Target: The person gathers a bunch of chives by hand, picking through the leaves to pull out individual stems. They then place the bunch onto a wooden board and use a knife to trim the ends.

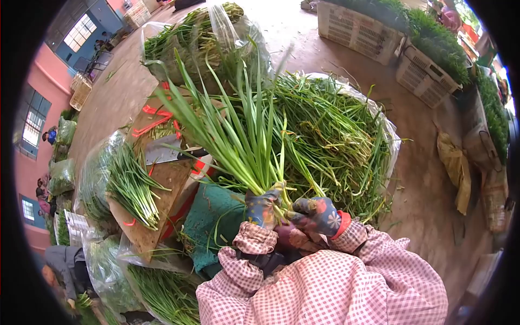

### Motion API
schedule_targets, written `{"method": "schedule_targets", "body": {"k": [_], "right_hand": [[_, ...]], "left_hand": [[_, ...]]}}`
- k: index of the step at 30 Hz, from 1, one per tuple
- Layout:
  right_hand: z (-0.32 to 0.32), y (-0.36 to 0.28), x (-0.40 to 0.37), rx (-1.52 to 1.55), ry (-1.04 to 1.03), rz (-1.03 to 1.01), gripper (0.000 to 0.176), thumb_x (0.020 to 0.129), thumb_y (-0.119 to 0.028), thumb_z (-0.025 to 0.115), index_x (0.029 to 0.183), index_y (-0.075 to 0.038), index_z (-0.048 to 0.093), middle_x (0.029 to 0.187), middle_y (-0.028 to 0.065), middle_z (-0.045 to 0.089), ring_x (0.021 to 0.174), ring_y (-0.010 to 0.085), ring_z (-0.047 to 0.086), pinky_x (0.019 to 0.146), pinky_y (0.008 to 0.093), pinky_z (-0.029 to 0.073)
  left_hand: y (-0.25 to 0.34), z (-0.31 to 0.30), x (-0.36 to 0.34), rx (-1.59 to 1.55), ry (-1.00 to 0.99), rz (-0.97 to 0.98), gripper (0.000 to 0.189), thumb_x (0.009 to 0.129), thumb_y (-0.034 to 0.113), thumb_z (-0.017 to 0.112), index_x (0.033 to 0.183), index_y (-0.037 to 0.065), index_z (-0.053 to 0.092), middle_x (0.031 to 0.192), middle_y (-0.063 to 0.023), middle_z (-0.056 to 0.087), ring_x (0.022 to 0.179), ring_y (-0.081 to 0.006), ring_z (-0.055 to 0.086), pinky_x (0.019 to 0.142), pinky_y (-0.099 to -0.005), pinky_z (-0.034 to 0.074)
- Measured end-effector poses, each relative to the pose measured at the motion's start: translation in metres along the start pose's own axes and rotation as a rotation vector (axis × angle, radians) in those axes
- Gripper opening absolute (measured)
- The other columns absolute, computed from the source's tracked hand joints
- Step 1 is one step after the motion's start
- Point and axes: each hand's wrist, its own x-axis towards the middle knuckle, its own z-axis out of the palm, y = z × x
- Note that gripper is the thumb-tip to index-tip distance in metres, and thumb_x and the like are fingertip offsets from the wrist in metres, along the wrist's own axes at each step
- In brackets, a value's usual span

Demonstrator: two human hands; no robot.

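My left hand (263, 207), in a patterned glove, grips the base of a bunch of long green chives (238, 135) that fans upward and to the left. My right hand (316, 215), gloved too, closes on the same bunch at its lower end, right beside the left hand. Both arms wear pink checked sleeves. Behind the bunch lies a big heap of loose chives (336, 135) in a plastic-lined sack.
A wooden board (162, 184) at left carries a cleaver (162, 150), red rubber bands (153, 122) and a tied chive bundle (132, 187). Bags of chives (206, 32) stand behind and below. Plastic crates of greens (357, 30) line the far right. Another person (59, 265) crouches at lower left.
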Motion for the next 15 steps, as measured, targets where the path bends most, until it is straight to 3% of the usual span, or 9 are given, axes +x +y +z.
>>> {"method": "schedule_targets", "body": {"k": [1, 2, 4, 6, 7, 8, 10, 12, 15], "right_hand": [[-0.001, -0.003, 0.0, 0.363, 0.024, 0.218, 0.016, 0.079, -0.015, 0.059, 0.084, -0.001, 0.058, 0.065, 0.0052, 0.058, 0.056, 0.0115, 0.054, 0.051, 0.0247, 0.044], [-0.002, -0.005, 0.0, 0.727, 0.048, 0.435, 0.02, 0.078, -0.018, 0.06, 0.086, 0.0, 0.058, 0.068, 0.0053, 0.06, 0.058, 0.0118, 0.055, 0.051, 0.0247, 0.045], [-0.002, 0.016, 0.008, 0.959, 0.154, 0.489, 0.025, 0.082, -0.013, 0.054, 0.102, 0.001, 0.052, 0.084, 0.0039, 0.059, 0.074, 0.0107, 0.056, 0.066, 0.0226, 0.047], [0.002, 0.036, 0.023, 0.787, 0.226, 0.28, 0.028, 0.083, -0.016, 0.054, 0.103, 0.003, 0.05, 0.086, 0.0036, 0.058, 0.076, 0.0117, 0.056, 0.07, 0.0223, 0.047], [0.008, 0.048, 0.039, 0.03, 0.306, -0.22, 0.03, 0.081, -0.022, 0.054, 0.101, 0.001, 0.054, 0.078, 0.0082, 0.06, 0.072, 0.0135, 0.055, 0.064, 0.0238, 0.046], [0.017, 0.053, 0.044, 0.03, 0.31, -0.22, 0.03, 0.081, -0.022, 0.054, 0.101, 0.001, 0.054, 0.078, 0.0082, 0.06, 0.072, 0.0135, 0.055, 0.064, 0.0238, 0.046], [0.026, 0.044, 0.058, 0.836, 0.183, 0.432, 0.026, 0.079, -0.019, 0.056, 0.094, 0.002, 0.057, 0.073, 0.0064, 0.059, 0.068, 0.0133, 0.055, 0.061, 0.0243, 0.044], [0.028, 0.036, 0.063, 1.064, 0.273, 0.483, 0.017, 0.078, -0.017, 0.059, 0.081, -0.001, 0.059, 0.075, 0.0016, 0.059, 0.065, 0.0076, 0.053, 0.06, 0.0216, 0.042], [0.025, 0.02, 0.057, 1.259, 0.364, 0.601, 0.017, 0.079, -0.017, 0.057, 0.084, -0.001, 0.058, 0.076, 0.0046, 0.06, 0.066, 0.0119, 0.055, 0.063, 0.0246, 0.044]], "left_hand": [[0.007, 0.011, -0.006, 0.024, 0.121, -0.068, 0.022, 0.075, 0.006, 0.06, 0.094, -0.001, 0.053, 0.077, -0.0098, 0.061, 0.052, -0.0116, 0.056, 0.04, -0.021, 0.044], [0.009, 0.012, -0.007, 0.027, 0.119, -0.069, 0.022, 0.075, 0.006, 0.06, 0.094, -0.001, 0.053, 0.077, -0.0098, 0.061, 0.052, -0.0116, 0.056, 0.04, -0.021, 0.044], [0.01, 0.012, -0.009, -0.323, 0.139, -0.22, 0.021, 0.073, 0.003, 0.061, 0.092, -0.001, 0.054, 0.076, -0.0095, 0.061, 0.051, -0.0113, 0.054, 0.04, -0.0211, 0.044], [-0.005, -0.007, -0.003, -0.317, 0.057, -0.331, 0.022, 0.076, 0.003, 0.058, 0.096, -0.002, 0.051, 0.075, -0.0088, 0.061, 0.053, -0.0118, 0.056, 0.04, -0.0209, 0.044], [-0.008, -0.008, -0.001, -0.213, -0.003, -0.25, 0.019, 0.079, 0.007, 0.054, 0.095, -0.003, 0.052, 0.079, -0.0105, 0.06, 0.058, -0.0138, 0.057, 0.045, -0.0216, 0.046], [-0.009, -0.008, 0.0, -0.109, -0.059, -0.166, 0.018, 0.082, 0.01, 0.05, 0.093, -0.004, 0.052, 0.083, -0.0122, 0.06, 0.062, -0.0159, 0.058, 0.049, -0.0222, 0.048], [-0.011, -0.011, 0.002, -0.089, -0.033, -0.176, 0.017, 0.082, 0.011, 0.051, 0.09, -0.003, 0.054, 0.08, -0.0103, 0.059, 0.061, -0.0146, 0.057, 0.049, -0.0216, 0.046], [-0.012, -0.014, 0.006, -0.122, 0.031, -0.238, 0.015, 0.081, 0.012, 0.051, 0.088, -0.002, 0.055, 0.078, -0.0084, 0.057, 0.061, -0.0132, 0.055, 0.049, -0.021, 0.045], [-0.013, -0.015, 0.01, -0.122, 0.101, -0.279, 0.014, 0.081, 0.013, 0.052, 0.084, 0.0, 0.057, 0.074, -0.0056, 0.056, 0.059, -0.0112, 0.053, 0.049, -0.0201, 0.043]]}}
